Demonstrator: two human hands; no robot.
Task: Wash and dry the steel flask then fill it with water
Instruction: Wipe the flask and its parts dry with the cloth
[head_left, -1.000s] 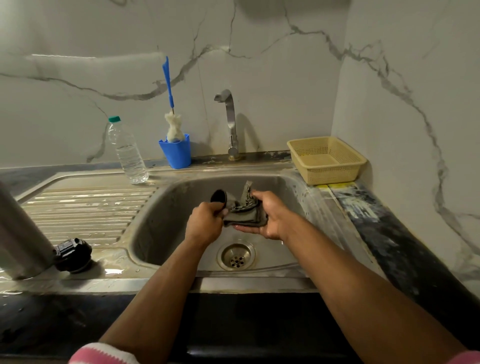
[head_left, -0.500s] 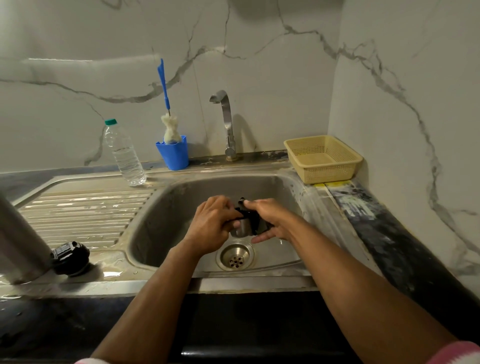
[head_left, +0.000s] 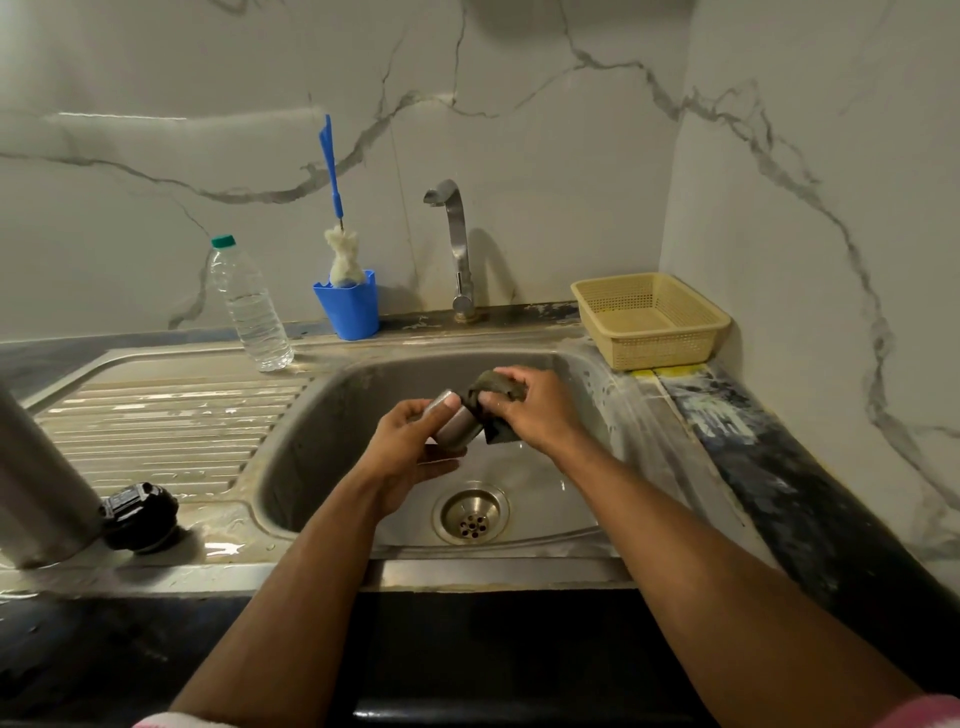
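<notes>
Over the sink basin (head_left: 322, 441), my left hand (head_left: 408, 460) grips a small steel flask cup (head_left: 456, 430) lying on its side. My right hand (head_left: 537, 413) presses a dark grey cloth (head_left: 496, 388) around the cup's far end. The cloth hides that end of the cup. The large steel flask body (head_left: 39, 478) leans in at the far left edge over the drainboard, only partly in view. Its black lid (head_left: 140, 517) lies next to it on the wet drainboard.
A tap (head_left: 457, 244) stands behind the basin with no water running. A clear water bottle (head_left: 249, 306) and a blue cup holding a bottle brush (head_left: 348, 304) stand at the back. A yellow basket (head_left: 649, 319) sits in the right corner. The drain (head_left: 470, 512) lies below my hands.
My hands have turned the cup and risen toward the back of the basin. The cloth has shifted from wrapping the cup's middle to covering its far end, baring the steel side.
</notes>
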